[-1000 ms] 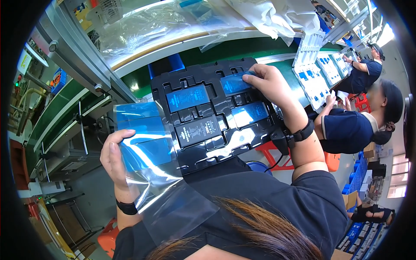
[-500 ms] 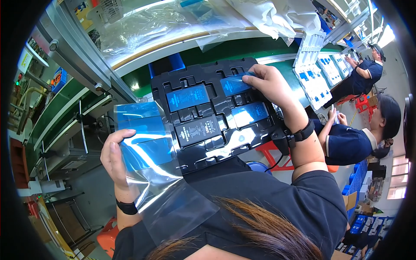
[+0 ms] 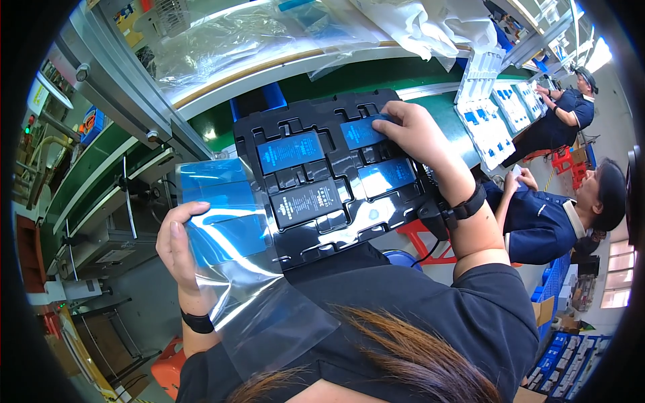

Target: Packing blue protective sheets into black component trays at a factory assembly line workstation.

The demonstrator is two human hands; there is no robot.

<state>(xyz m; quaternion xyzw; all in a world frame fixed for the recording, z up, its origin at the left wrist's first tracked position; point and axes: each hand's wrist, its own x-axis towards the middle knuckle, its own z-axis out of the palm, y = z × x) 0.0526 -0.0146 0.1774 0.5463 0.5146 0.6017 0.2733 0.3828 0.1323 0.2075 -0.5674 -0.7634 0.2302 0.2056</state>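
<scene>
Nearest us, strands of long brown hair lay over a black cloth shirt. Above it ran a clear, glossy plastic sheet with flat blue rectangular panels in its upper part.

Left hand, black band at the wrist: we saw its thumb on top of the sheet's left edge and the other fingers curled, holding the sheet in a narrow grip.

Just right of the panels we noted a black moulded plastic tray, tilted in view. Four flat rectangular packs sat in its pockets: black-faced at lower left, blue-faced at upper left, lower right and upper right.

Right hand, black strap at the wrist: thumb on the upper right pack's right end, fingers bent beyond it, gap narrow. Whether they gripped the pack, we could not tell.

Past the tray we recorded a blue plastic bin, a green worktop, and white trays with blue pieces. A dark-shirted co-worker sat to the right; a second co-worker was farther off.
</scene>
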